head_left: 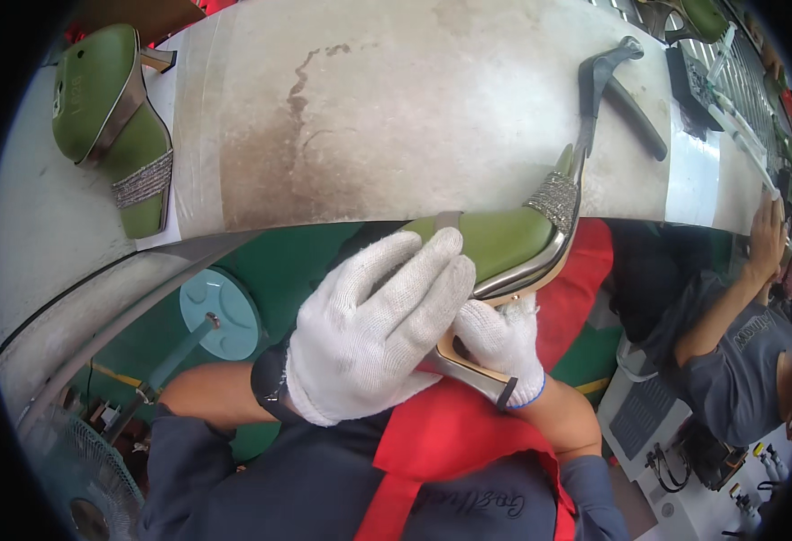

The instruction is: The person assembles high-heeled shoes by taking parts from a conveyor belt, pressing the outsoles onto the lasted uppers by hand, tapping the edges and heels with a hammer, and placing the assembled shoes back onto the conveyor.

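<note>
My left hand (pixel 382 329), in a white knit glove, lies over the heel end of a high-heeled sandal (pixel 504 243) with its fingers together and bent onto it; its thumb is hidden. The sandal sits on a green last and has a glittery toe strap and a metallic sole edge. From below, my right hand (pixel 504 343), also gloved, grips the sole beside the slim heel, most of its fingers out of sight. The toe points away to the right over the table's near edge. Black-handled lasting pincers (pixel 594 86) lie on the table, one handle end close to the toe.
A similar sandal on a green last (pixel 112 117) lies at the far left of the stained worktable (pixel 369 117). Another stands at the top right (pixel 702 18) near a dark block (pixel 691 86). A co-worker (pixel 729 361) sits at right. A pale blue round stool (pixel 218 311) and fan (pixel 80 478) are lower left.
</note>
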`<state>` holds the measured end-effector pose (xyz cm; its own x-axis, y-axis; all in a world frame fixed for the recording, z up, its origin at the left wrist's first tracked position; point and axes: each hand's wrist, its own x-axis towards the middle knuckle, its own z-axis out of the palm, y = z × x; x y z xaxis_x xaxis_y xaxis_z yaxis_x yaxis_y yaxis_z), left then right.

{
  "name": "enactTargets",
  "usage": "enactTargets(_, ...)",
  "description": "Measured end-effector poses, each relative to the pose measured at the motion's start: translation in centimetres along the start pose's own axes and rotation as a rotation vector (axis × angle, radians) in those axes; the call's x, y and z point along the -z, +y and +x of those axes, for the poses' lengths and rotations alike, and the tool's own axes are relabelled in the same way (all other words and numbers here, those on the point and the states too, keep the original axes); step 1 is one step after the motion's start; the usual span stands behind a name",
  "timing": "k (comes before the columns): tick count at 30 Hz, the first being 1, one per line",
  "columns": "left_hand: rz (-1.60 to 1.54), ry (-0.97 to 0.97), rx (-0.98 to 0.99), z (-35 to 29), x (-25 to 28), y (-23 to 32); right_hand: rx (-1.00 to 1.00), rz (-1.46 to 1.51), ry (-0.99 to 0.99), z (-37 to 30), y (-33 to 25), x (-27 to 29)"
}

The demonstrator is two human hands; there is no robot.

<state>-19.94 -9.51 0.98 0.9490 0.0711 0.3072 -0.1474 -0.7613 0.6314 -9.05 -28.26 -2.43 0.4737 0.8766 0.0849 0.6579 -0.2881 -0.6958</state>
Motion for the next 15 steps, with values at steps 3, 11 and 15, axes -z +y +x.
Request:
enactTargets(3, 0.061, 0.036, -0.033, 0.1, 0.9, 0.5, -0.457, 0.674, 0.103, 1.2, -2.4, -0.4)
enactTargets(11, 0.374, 0.065, -0.043, 4.2, 4.8, -5.0, -0.045, 0.228, -0.010, 10.4, 0.8, 5.3)
enactTargets(15, 0.259, -0.078, 0.072, 4.5, 6.9, -4.6, -0.112, -0.029, 0.522, 11.0, 3.2, 9.1)
